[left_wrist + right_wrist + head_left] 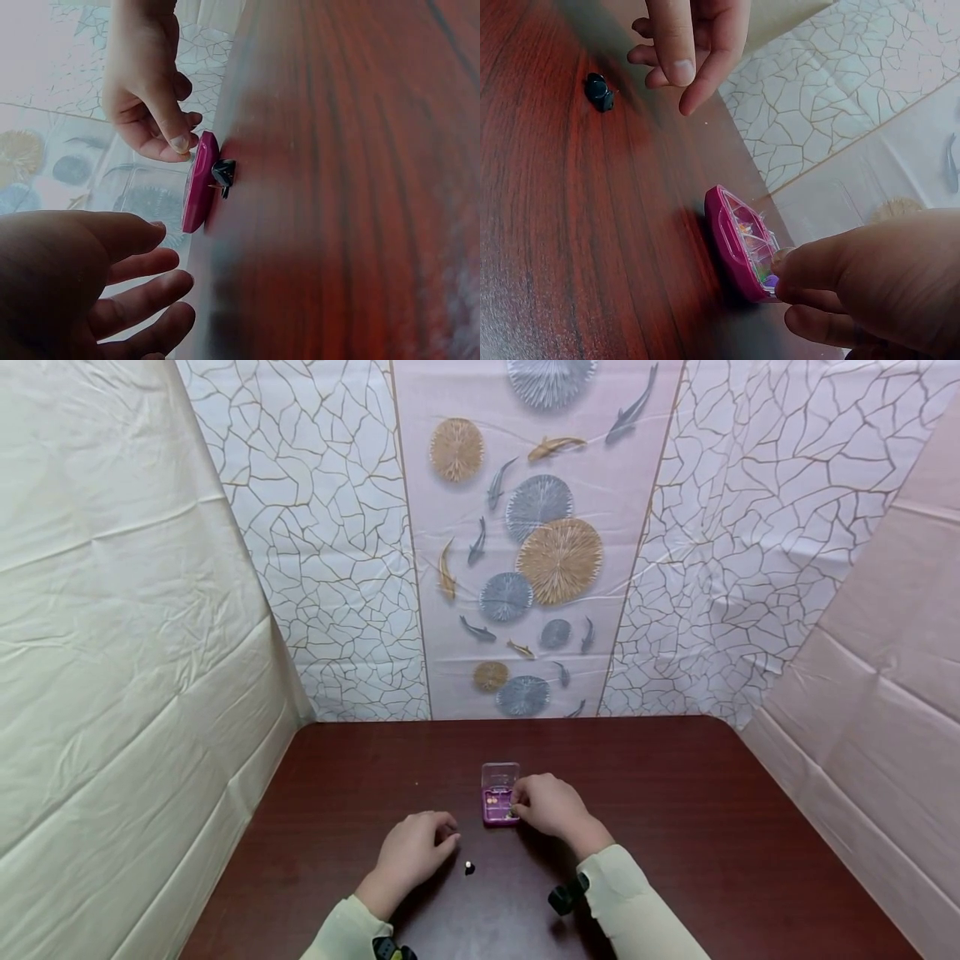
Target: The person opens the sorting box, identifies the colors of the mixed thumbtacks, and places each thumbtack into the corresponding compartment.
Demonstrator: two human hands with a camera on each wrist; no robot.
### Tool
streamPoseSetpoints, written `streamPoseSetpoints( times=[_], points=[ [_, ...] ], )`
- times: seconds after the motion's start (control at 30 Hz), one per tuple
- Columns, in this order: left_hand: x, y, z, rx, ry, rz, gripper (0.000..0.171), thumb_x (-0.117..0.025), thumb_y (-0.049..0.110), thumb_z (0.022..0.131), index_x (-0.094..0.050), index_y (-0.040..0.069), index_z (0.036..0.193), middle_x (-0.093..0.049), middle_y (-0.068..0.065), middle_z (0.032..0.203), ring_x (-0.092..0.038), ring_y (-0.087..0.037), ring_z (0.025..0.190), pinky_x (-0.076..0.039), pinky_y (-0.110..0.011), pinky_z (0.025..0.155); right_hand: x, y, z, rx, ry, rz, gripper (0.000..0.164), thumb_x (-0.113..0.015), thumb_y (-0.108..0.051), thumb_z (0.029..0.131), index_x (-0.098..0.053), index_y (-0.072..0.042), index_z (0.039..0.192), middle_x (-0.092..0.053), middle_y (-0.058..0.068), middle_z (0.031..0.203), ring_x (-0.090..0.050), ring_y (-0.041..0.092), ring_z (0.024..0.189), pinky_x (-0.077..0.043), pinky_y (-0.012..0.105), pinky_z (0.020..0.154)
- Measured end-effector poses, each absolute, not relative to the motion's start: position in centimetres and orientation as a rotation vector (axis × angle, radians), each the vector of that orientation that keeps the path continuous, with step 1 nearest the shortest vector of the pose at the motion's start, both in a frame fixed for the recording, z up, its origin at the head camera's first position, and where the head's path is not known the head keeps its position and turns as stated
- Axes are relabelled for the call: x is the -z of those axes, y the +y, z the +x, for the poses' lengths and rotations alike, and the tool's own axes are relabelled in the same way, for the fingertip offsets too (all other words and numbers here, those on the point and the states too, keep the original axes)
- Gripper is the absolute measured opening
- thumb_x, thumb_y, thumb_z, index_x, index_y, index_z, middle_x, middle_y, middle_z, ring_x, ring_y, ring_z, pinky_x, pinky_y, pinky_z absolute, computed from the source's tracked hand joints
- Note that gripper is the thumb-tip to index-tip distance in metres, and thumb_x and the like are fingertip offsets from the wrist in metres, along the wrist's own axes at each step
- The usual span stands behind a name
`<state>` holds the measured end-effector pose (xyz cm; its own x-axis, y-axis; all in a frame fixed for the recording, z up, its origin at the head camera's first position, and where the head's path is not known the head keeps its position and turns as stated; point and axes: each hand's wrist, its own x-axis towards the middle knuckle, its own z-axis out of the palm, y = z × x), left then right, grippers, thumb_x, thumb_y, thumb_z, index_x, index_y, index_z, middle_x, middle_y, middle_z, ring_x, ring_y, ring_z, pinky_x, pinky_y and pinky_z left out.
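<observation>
A small magenta box (500,820) stands on the table with its clear hinged lid (500,774) raised. Dividers split its inside, and small orange pieces (492,801) lie in one compartment. My right hand (553,806) reaches in at the box's right side, thumb and fingertips close together; whether they pinch anything is hidden. Green and purple spots show beside those fingertips in the right wrist view. My left hand (417,845) is held left of the box, fingers loosely bent and holding nothing. Nearer to me lies a small black piece (598,91) with a white spot; its kind is unclear.
The dark red wooden table (360,768) has rounded far corners. A patterned cloth (517,635) hangs behind it, with pale cloth walls on both sides. A tiny pale speck (417,783) lies on the table, left of the box.
</observation>
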<state>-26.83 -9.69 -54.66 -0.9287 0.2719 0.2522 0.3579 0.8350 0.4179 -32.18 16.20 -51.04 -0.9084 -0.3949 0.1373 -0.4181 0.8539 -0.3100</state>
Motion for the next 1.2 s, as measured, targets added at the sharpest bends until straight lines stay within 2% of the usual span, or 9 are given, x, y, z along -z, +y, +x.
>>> streamPoseSetpoints(
  times=[0.4,0.83,1.07,1.2],
  points=[
    [54.4,-9.7,-26.7,0.698,-2.846,-0.485,0.011,-0.072,0.037,0.085,-0.073,0.028,0.091,-0.062,0.018,0.069,-0.051,-0.002,0.058,-0.047,-0.032,0.053,51.0,17.0,-31.8,-0.577,-2.965,0.607,0.005,-0.072,-0.029,0.087,-0.070,-0.026,0.083,-0.067,-0.012,0.078,-0.056,0.006,0.067,-0.052,0.037,0.063],
    [54.2,-9.5,-26.7,0.789,-2.954,-0.741,0.007,-0.071,0.040,0.086,-0.075,0.034,0.084,-0.067,0.019,0.074,-0.055,0.000,0.063,-0.052,-0.032,0.061,50.7,19.1,-31.6,-0.575,-2.976,0.502,0.011,-0.074,-0.029,0.086,-0.067,-0.030,0.077,-0.064,-0.013,0.075,-0.054,0.008,0.065,-0.052,0.037,0.064],
    [54.4,-8.9,-26.2,0.784,-2.937,-0.820,0.010,-0.076,0.043,0.081,-0.074,0.034,0.083,-0.062,0.021,0.064,-0.052,0.002,0.056,-0.047,-0.027,0.054,51.0,19.5,-31.4,-0.598,-3.004,0.489,0.009,-0.073,-0.030,0.086,-0.068,-0.030,0.078,-0.064,-0.013,0.075,-0.054,0.008,0.065,-0.052,0.037,0.065],
    [54.6,-8.6,-26.1,0.759,-2.919,-0.829,0.012,-0.079,0.043,0.077,-0.070,0.035,0.076,-0.058,0.023,0.059,-0.050,0.003,0.054,-0.045,-0.025,0.053,51.1,19.6,-31.4,-0.604,-2.998,0.491,0.010,-0.073,-0.030,0.086,-0.067,-0.030,0.078,-0.064,-0.013,0.075,-0.054,0.008,0.065,-0.053,0.037,0.065]
  ],
)
